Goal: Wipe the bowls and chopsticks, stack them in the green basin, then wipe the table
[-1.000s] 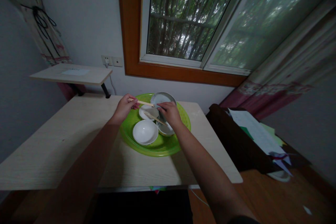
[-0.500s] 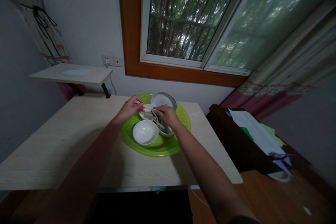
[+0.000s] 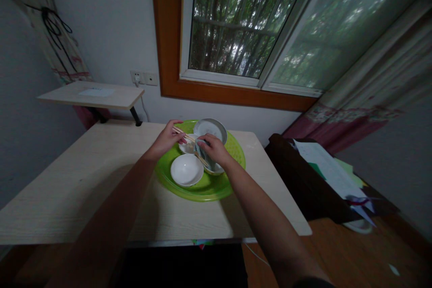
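L hand (image 3: 168, 137) grasps chopsticks (image 3: 184, 134) by their upper end, above green tray (image 3: 202, 198) on bench (image 3: 111, 189). Long axis approx 10-to-4 o'clock, lower tips pointing twd R hand (image 3: 213, 146); from R hand they're at 10 o'clock. R hand pinches greyish cloth (image 3: 207, 157); L's nearer the sticks, R's contact w/ tips unclear.

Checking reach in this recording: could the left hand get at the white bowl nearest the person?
Probably yes: the white bowl sits close to the left hand on the green tray, its mouth uncovered. The hand does hold chopsticks, though, which may hamper its grip.
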`<state>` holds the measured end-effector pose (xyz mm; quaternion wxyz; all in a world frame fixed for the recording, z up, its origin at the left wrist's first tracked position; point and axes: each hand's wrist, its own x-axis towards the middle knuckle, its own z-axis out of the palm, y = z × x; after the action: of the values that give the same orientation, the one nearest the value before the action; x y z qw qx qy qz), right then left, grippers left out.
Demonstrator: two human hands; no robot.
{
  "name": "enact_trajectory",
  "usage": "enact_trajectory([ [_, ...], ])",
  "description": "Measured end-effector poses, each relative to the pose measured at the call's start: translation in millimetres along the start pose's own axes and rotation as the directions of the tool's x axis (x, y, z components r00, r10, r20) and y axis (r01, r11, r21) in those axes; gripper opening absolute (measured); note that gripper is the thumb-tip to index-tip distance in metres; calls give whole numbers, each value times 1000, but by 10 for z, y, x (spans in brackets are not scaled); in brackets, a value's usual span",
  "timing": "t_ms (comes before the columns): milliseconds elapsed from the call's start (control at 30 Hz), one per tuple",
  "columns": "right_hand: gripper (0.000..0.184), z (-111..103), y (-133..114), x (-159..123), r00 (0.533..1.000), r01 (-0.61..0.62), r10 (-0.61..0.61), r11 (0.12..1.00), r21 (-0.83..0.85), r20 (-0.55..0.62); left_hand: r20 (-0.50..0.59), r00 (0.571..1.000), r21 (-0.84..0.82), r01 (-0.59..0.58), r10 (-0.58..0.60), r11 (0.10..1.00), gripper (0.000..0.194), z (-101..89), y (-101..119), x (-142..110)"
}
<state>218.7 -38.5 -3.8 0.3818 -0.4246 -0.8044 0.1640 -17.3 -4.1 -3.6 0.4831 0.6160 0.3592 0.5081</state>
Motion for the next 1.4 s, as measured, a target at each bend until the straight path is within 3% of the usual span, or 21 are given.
enact_trajectory([
  [133, 22, 8, 0, 5, 1000, 2, -2, 1000, 4, -11, -11, 1000, -35, 27, -27, 999, 67, 8, 22, -5],
  [467, 22, 17, 16, 1, 999, 21, -21, 1000, 0, -39, 1, 1000, -15, 15, -15, 1000, 61, 10, 57, -12],
  [800, 21, 45, 117, 10, 999, 23, -24, 999, -27, -42, -14, 999, -24, 38, -38, 999, 24, -5, 41, -22],
  [1067, 26, -50, 147, 25, 939, -113, 89, 992, -53, -331, -84, 996, 26, 35, -33, 999, 20, -15, 63, -13],
  [1267, 27, -32, 23, 22, 975, 13, -10, 1000, 12, -222, 49, 998, 75, 27, -31, 997, 24, -5, 32, -26],
  [1400, 31, 11, -10, 8, 992, 33, -24, 997, 70, -122, 60, 998, 87, 11, -16, 996, 23, -2, 43, -31],
])
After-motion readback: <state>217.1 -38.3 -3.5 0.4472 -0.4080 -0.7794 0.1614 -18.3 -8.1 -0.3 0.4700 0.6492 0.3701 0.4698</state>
